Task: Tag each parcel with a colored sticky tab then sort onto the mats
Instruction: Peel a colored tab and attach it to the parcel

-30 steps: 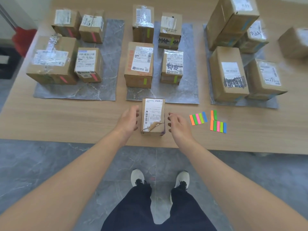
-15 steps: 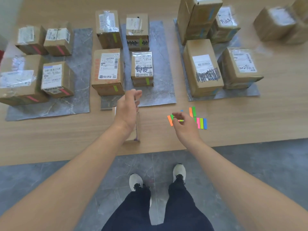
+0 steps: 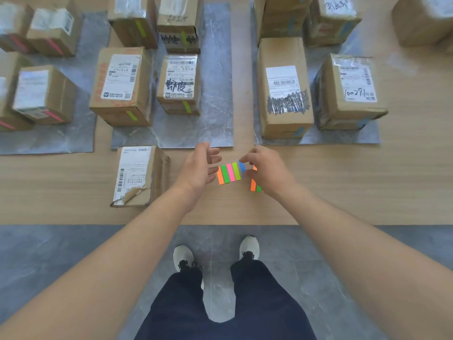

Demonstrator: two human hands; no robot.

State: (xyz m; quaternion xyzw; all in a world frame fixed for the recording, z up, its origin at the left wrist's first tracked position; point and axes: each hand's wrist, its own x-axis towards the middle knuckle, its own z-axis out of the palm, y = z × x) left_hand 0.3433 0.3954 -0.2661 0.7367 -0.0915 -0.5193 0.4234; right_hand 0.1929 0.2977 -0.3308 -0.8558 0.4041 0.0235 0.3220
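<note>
On the far left, a grey marbled mat (image 3: 61, 141) carries brown cardboard parcels with pink tabs (image 3: 41, 94). Next to it, the middle grey mat (image 3: 215, 94) holds cardboard parcels with green tabs (image 3: 122, 84).

Just before the near edge of this middle mat, a small brown cardboard parcel with a white label and a torn corner (image 3: 137, 175) lies flat on the light wooden table (image 3: 367, 180), on no mat. No tab is visible on it.

To the right of it is the left hand (image 3: 198, 168), fingers spread and relaxed, holding nothing. Its fingertips are just beside a strip of orange, green, pink and yellow-green sticky tabs (image 3: 228, 173) lying on the table.

The right hand (image 3: 269, 171) pinches the blue tab (image 3: 242, 166) at the right end of this strip between thumb and forefinger. A second strip of tabs (image 3: 255, 186) is partly hidden under this hand.

On the far right, the third grey mat (image 3: 348, 136) bears larger cardboard parcels with blue tabs (image 3: 284, 87).
</note>
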